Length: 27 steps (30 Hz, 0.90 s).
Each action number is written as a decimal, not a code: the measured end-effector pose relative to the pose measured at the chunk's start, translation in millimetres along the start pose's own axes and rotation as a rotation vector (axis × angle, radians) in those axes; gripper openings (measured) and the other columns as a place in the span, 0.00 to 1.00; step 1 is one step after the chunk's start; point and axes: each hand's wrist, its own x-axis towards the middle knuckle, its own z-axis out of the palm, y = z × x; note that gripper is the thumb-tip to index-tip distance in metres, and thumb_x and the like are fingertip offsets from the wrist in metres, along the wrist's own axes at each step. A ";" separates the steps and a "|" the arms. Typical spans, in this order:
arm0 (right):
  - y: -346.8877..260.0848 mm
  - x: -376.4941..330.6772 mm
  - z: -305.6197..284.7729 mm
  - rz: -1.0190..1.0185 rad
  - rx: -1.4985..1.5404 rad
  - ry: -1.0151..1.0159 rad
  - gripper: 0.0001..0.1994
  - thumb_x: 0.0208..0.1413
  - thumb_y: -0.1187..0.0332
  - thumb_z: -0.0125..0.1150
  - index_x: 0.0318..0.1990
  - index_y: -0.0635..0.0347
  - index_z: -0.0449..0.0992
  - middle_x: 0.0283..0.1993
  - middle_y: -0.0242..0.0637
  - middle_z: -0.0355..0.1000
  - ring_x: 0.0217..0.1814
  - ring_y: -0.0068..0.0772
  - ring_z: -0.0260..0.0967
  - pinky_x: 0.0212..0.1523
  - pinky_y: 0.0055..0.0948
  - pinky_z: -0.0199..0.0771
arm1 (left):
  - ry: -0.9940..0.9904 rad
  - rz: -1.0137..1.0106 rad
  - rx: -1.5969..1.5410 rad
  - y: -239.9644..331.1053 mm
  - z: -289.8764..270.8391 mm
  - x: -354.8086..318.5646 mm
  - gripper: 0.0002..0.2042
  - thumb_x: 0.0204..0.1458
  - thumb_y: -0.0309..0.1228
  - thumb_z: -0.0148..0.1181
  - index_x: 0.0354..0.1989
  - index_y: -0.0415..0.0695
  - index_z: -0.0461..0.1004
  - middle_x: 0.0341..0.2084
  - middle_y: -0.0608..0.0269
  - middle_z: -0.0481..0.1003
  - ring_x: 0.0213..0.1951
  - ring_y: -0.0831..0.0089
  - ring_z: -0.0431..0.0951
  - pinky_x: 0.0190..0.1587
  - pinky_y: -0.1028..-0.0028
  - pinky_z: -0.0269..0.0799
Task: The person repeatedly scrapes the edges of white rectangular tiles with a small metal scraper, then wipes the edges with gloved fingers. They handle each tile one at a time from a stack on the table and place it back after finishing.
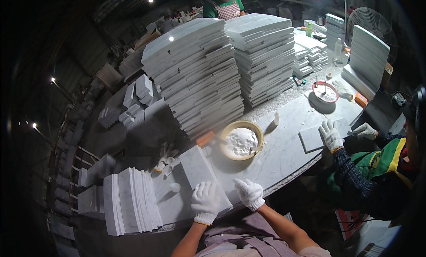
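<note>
My left hand (206, 203), in a white knit glove, rests with its fingers laid on the near end of a pale grey-veined stone tile (193, 164). To its right is my right hand (250, 195), gloved too and lifted near the table's front edge. Its fingers are curled together; whatever they might hold is hidden. Beyond both hands stands a cream bowl (260, 133) of white powder, with a scraper-like blade (257, 148) in it. An orange block (205, 139) lies left of the bowl.
Tall stacks of stone tiles (195, 75) rise behind the bowl. More tiles (131, 199) stand on edge at the left, near spare gloves (166, 157). At right, a co-worker's gloved hand (331, 136) presses another tile (311, 140), near a red-rimmed bowl (314, 89). Another person (224, 10) stands behind.
</note>
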 end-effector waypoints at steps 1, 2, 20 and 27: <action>-0.1 0.0 -0.2 -0.008 -0.008 0.015 0.15 0.59 0.66 0.68 0.54 0.39 0.83 0.32 0.33 0.77 0.26 0.41 0.76 0.26 0.40 0.76 | -0.016 0.006 -0.005 1.6 -2.7 -2.2 0.23 0.52 0.39 0.63 0.58 0.45 0.81 0.58 0.55 0.79 0.64 0.53 0.75 0.70 0.50 0.66; -0.1 0.1 -0.2 0.006 -0.018 -0.006 0.15 0.60 0.65 0.67 0.54 0.37 0.83 0.31 0.31 0.76 0.25 0.38 0.75 0.26 0.39 0.76 | -0.029 0.005 -0.015 3.0 -5.4 -4.3 0.23 0.54 0.39 0.62 0.58 0.44 0.81 0.59 0.53 0.79 0.64 0.52 0.75 0.70 0.49 0.66; 3.5 -1.4 3.7 0.000 0.025 0.028 0.16 0.58 0.68 0.69 0.54 0.46 0.84 0.34 0.35 0.80 0.28 0.44 0.78 0.28 0.41 0.77 | 0.004 -0.048 -0.047 -3.9 -4.8 -11.9 0.23 0.56 0.42 0.63 0.58 0.46 0.81 0.58 0.55 0.78 0.65 0.52 0.72 0.72 0.49 0.64; 5.1 -3.7 4.6 -0.009 -0.073 -0.027 0.16 0.58 0.66 0.68 0.53 0.38 0.83 0.32 0.32 0.77 0.28 0.41 0.77 0.28 0.41 0.78 | -0.007 -0.074 -0.011 -12.2 13.7 -2.4 0.23 0.55 0.43 0.65 0.58 0.48 0.80 0.59 0.58 0.77 0.67 0.57 0.70 0.75 0.50 0.57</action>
